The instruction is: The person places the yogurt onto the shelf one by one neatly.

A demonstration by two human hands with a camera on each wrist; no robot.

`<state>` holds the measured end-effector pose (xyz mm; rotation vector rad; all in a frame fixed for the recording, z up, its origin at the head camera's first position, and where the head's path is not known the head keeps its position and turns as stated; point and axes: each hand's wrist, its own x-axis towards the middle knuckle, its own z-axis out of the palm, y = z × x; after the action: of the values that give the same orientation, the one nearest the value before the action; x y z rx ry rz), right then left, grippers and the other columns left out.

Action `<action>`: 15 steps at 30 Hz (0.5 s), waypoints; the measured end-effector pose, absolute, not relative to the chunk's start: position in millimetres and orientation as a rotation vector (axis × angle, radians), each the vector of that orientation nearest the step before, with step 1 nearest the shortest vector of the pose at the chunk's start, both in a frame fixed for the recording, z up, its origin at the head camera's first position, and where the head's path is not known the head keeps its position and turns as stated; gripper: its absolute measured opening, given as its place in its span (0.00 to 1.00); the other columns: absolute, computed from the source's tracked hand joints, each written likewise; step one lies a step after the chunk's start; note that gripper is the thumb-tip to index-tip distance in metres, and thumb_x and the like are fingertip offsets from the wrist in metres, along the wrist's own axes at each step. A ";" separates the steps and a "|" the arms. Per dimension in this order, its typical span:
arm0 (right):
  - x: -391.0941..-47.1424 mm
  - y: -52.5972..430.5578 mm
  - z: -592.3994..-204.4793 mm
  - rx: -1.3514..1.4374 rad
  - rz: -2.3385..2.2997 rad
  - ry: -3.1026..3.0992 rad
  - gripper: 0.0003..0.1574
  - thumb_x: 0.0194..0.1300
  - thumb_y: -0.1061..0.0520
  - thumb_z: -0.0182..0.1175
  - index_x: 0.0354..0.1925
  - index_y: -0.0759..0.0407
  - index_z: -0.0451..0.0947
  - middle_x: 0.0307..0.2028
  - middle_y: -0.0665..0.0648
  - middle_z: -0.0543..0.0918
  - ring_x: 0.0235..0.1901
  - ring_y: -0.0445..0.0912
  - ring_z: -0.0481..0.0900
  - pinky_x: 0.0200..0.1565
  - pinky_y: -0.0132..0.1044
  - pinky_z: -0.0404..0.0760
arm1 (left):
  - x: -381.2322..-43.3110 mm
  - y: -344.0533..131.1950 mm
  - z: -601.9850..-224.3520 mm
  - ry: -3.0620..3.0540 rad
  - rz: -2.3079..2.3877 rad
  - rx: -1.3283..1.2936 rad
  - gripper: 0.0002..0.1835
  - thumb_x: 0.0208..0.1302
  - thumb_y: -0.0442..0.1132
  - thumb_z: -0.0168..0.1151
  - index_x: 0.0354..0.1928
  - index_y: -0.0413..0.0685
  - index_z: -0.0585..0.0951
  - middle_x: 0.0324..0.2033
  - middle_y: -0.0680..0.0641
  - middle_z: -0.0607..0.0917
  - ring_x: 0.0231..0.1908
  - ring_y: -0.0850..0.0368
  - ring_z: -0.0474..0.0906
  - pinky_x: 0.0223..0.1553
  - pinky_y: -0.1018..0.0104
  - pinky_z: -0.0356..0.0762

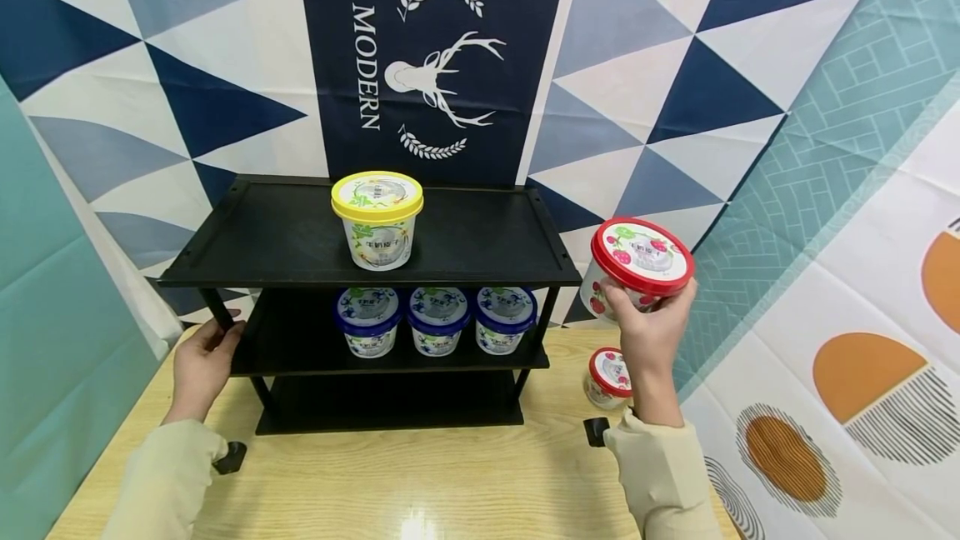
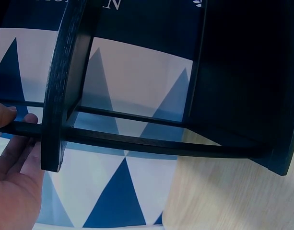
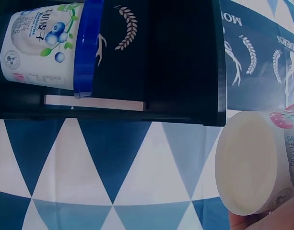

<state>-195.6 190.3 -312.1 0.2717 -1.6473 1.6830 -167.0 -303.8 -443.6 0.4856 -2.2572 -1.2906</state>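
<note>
My left hand [image 1: 202, 365] grips a left upright post [image 1: 216, 307] of a black tiered shelf rack [image 1: 480, 227]. The left wrist view shows thumb and fingers around that post [image 2: 23, 128]. Beside the rack's right end, my right hand [image 1: 652, 336] holds a red-lidded tub with a strawberry print [image 1: 643, 255], raised and tilted. Its pale base [image 3: 247, 163] faces the right wrist camera. A yellow-lidded tub [image 1: 378, 223] stands on the top board. Three blue-lidded tubs stand in a row on the middle tier, among them the rightmost tub [image 1: 504, 322].
Another red-lidded tub [image 1: 609, 377] stands on the wooden table [image 1: 420, 482], right of the rack and partly behind my right wrist. The bottom board [image 1: 390, 411] rests near the table surface. A patterned wall cloth [image 1: 247, 65] hangs directly behind the rack.
</note>
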 end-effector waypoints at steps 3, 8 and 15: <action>-196.0 189.8 -310.8 0.297 1.688 -1.636 0.47 0.48 0.66 0.64 0.63 0.61 0.54 0.54 0.51 0.70 0.53 0.43 0.69 0.46 0.26 0.73 | -166.6 -303.8 -443.8 -2.261 -1.294 0.487 0.17 0.67 0.46 0.55 0.50 0.42 0.80 0.28 0.82 0.70 0.29 0.84 0.67 0.30 0.83 0.65; -195.2 188.7 -307.1 0.297 1.682 -1.642 0.47 0.48 0.66 0.64 0.64 0.60 0.53 0.55 0.50 0.70 0.55 0.44 0.68 0.47 0.26 0.73 | -166.9 -303.2 -443.3 -2.251 -1.282 0.502 0.16 0.67 0.45 0.56 0.49 0.44 0.80 0.26 0.78 0.73 0.28 0.82 0.67 0.30 0.82 0.64; -194.5 183.6 -301.4 0.299 1.708 -1.637 0.47 0.48 0.66 0.65 0.64 0.60 0.54 0.55 0.51 0.70 0.55 0.45 0.69 0.47 0.26 0.74 | -167.5 -303.2 -443.6 -2.243 -1.285 0.494 0.15 0.66 0.44 0.56 0.49 0.43 0.80 0.25 0.79 0.71 0.27 0.81 0.68 0.29 0.82 0.64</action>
<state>-194.5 183.6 -301.4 0.2989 -1.6367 1.7076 -167.5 -303.2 -443.6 0.4938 -2.2428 -1.2850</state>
